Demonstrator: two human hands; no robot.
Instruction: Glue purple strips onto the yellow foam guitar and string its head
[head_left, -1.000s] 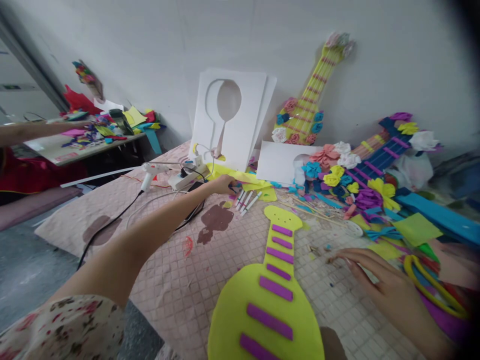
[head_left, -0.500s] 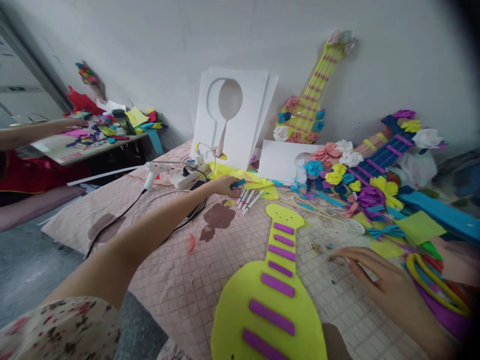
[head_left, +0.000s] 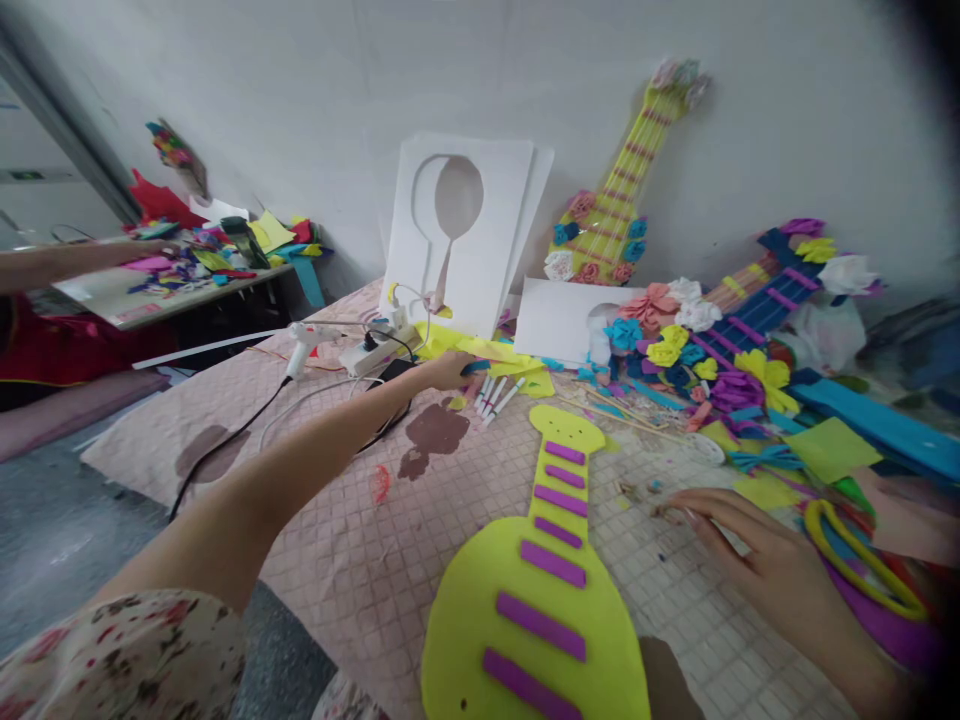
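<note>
My left hand (head_left: 448,369) reaches far across the table, beside a small blue strip (head_left: 475,367) and crumpled yellow paper (head_left: 491,348). Its fingertips are mostly hidden, so its grip is unclear. On the right, my right hand (head_left: 750,555) rests low over the tabletop, thumb and fingers brought together at the tips near a tiny brownish bit too small to name. Between my arms lies a yellow foam guitar-shaped cutout (head_left: 465,600) with several purple strips (head_left: 541,626) across its neck and body. Several white markers (head_left: 493,398) lie near my left hand.
A white glue gun (head_left: 304,347) and a power strip (head_left: 375,350) with cables stand at the left. White cut-out boards (head_left: 514,200) and decorated guitars (head_left: 626,190) lean on the wall. Paper flowers and scraps crowd the right. A person's arm (head_left: 67,264) is over another table.
The view has shifted slightly. My left hand is still beside the blue strip and my right hand stays pinched low over the table. The other person's arm has moved slightly.
</note>
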